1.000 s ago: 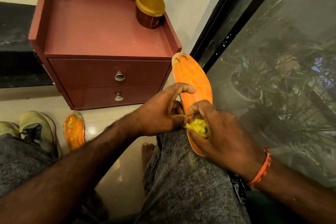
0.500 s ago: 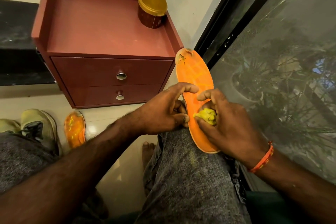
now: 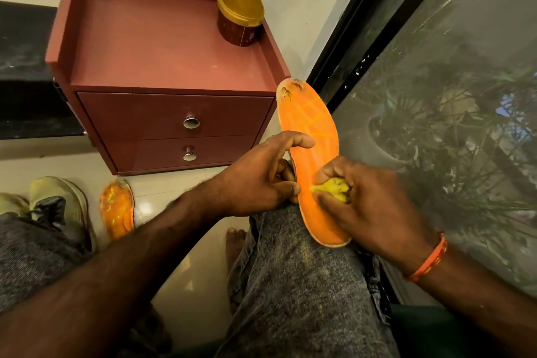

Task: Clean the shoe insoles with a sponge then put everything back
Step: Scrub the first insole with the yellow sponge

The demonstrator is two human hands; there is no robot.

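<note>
Scrubbing now: the right hand [image 3: 374, 206] squeezes the yellow sponge [image 3: 334, 187] onto the orange insole [image 3: 311, 136] propped on the knee, while the left hand [image 3: 261, 174] pinches its edge. Press too hard and that thin insole could buckle or slip floorward.

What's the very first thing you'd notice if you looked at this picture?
The bright orange insole in the middle, lying along the person's knee, catches the eye first. The left hand holds its edge while the right hand presses a yellow sponge on it. Next you'd notice the red-brown cabinet behind, with a gold-lidded jar on its top right corner, and a second orange insole on the floor beside the shoes.
</note>
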